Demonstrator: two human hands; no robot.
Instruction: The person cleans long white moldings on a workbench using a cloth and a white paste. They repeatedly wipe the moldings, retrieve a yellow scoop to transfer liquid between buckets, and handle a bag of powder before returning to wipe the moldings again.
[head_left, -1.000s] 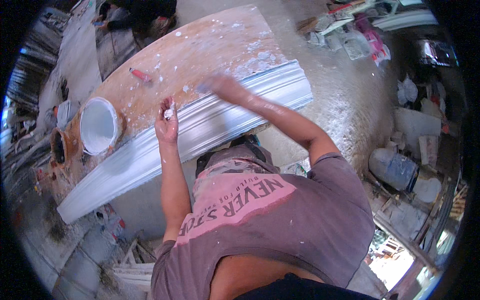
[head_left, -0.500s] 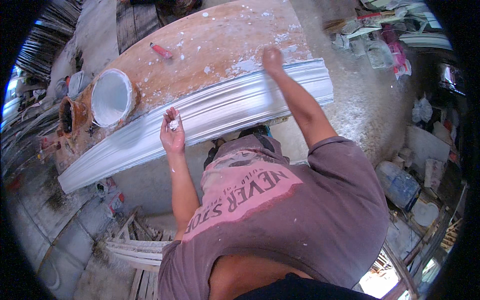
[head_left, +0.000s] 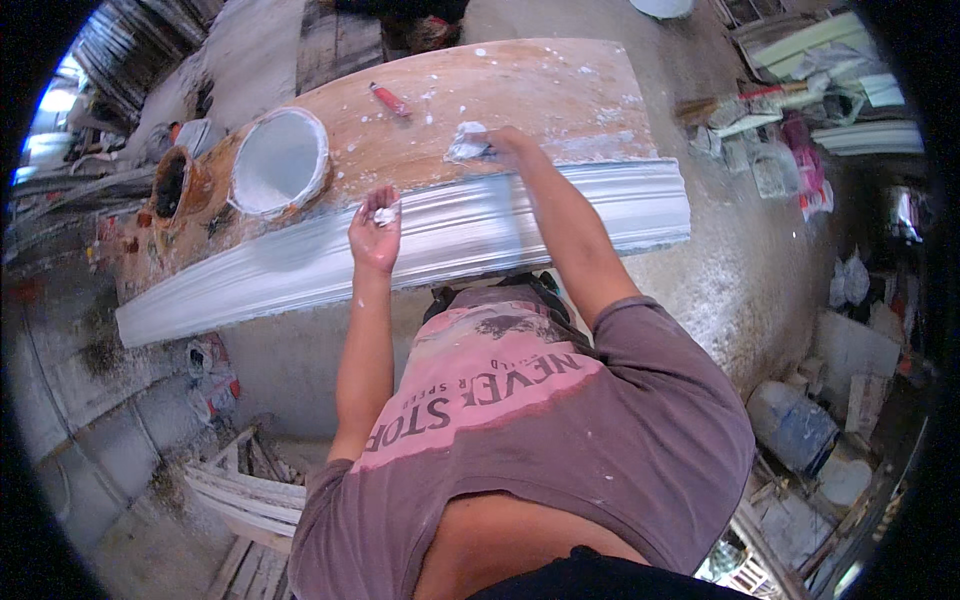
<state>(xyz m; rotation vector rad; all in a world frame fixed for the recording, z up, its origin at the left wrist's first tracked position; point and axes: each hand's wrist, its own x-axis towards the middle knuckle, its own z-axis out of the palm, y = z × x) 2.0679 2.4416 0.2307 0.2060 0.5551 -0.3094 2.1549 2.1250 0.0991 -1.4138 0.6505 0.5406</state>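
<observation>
Both hands shut | left hand (head_left: pixel 374 232): white lump | right hand (head_left: pixel 508 143): rag (head_left: pixel 467 143)

the long moulding (head_left: pixel 300 265) looked like smooth, matt white plaster; the bench top (head_left: pixel 540 95) was bare worn wood, rough and flecked with dried white splashes.

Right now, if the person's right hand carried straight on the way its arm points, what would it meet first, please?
The right hand, holding a white wad at the moulding's far edge, points across the wooden tabletop. Beyond it lies only bare, plaster-flecked board up to the far edge, though depth is hard to judge.
</observation>
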